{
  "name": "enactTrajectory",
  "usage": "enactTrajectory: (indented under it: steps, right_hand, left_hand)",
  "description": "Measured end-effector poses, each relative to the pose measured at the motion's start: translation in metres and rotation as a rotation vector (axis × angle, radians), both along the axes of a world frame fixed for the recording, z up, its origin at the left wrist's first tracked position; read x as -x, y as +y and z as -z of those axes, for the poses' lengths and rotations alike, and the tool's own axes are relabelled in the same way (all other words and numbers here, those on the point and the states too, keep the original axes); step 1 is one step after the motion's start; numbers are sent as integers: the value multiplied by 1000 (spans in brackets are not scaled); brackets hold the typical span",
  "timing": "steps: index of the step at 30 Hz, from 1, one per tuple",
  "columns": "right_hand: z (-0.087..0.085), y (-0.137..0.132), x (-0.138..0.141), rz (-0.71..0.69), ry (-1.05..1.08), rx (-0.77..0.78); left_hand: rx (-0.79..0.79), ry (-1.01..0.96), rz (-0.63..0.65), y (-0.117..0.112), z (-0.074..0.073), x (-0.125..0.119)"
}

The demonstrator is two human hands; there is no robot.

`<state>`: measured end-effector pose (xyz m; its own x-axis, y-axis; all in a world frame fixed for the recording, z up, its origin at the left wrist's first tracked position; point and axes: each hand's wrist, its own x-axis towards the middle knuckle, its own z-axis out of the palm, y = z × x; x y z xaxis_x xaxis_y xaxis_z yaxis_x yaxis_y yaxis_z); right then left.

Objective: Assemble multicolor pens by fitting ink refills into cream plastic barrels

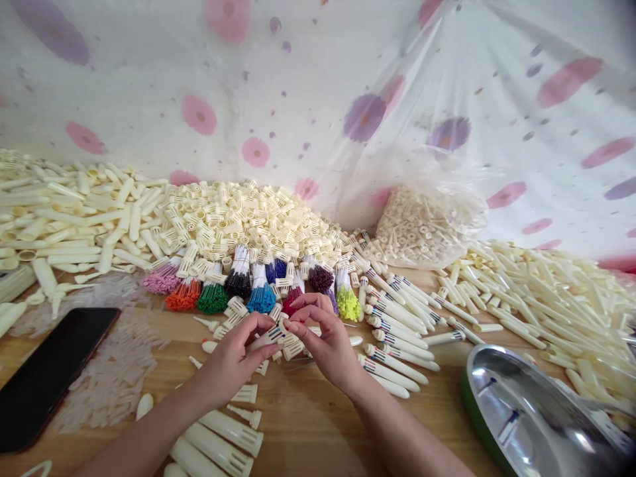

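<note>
My left hand (pixel 229 363) grips a cream slotted multicolour-pen part (pixel 267 338) with dark coloured pieces in its slots. Held against the end of that part, my right hand (pixel 325 341) is closed in a pinch; a small red tip shows at its fingers, probably a red refill. Just beyond my hands stand bundles of coloured refills, among them black (pixel 238 279), green (pixel 212 297), orange (pixel 183 295) and yellow (pixel 348 303). Loose slotted collars (pixel 293 348) lie beneath my fingers. Pens with coloured sliders (pixel 397 338) are lined up beside my right hand.
A heap of slotted collars (pixel 248 215) is at the back, between cream barrels (pixel 64 215) and slimmer tubes (pixel 527 291). A bag of small parts (pixel 427 228) leans on the curtain. A phone (pixel 54 377), clear pieces (pixel 112 371), front barrels (pixel 223 440) and a metal tray (pixel 541 424) surround my arms.
</note>
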<state>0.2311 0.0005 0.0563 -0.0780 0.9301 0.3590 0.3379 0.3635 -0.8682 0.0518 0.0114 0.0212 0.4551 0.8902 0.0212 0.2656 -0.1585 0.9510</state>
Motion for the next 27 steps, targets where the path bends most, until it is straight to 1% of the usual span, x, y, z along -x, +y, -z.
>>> enactTrajectory:
  steps: [4, 6, 8, 10, 12, 14, 15, 18, 20, 22, 24, 27]
  right_hand:
    - [-1, 2, -3, -17, 25, 17]
    - [-6, 4, -9, -14, 29, 15]
    - [-11, 5, -18, -37, -27, 21]
    - [-15, 4, -31, -129, -191, 52]
    - [-15, 0, -43, -270, -448, 69]
    - [-10, -5, -53, -387, -695, 51]
    - [-5, -8, -56, -410, -787, 37]
    - [12, -13, -59, -355, -945, -2]
    - [23, -13, -57, -290, -1011, -48]
    - [31, -12, -54, -259, -1065, -110]
    - [35, -10, -52, -256, -1070, -163]
    - [35, -9, -54, -270, -950, -196]
  left_hand:
    - [13, 0, -2, 0, 0, 0]
    - [25, -1, -8, 0, 0, 1]
    - [28, 6, -23, 1, -1, 2]
    - [18, 3, -43, 2, -3, 4]
    - [9, -22, -60, 5, -7, 7]
    - [-5, -61, -65, 7, -10, 10]
    - [-17, -82, -61, 8, -12, 11]
    - [-91, -154, -25, 10, -15, 13]
    - [-141, -191, 7, 10, -16, 13]
    - [-168, -213, 30, 9, -16, 12]
    - [-177, -230, 37, 9, -17, 10]
    - [-180, -245, 32, 9, -18, 9]
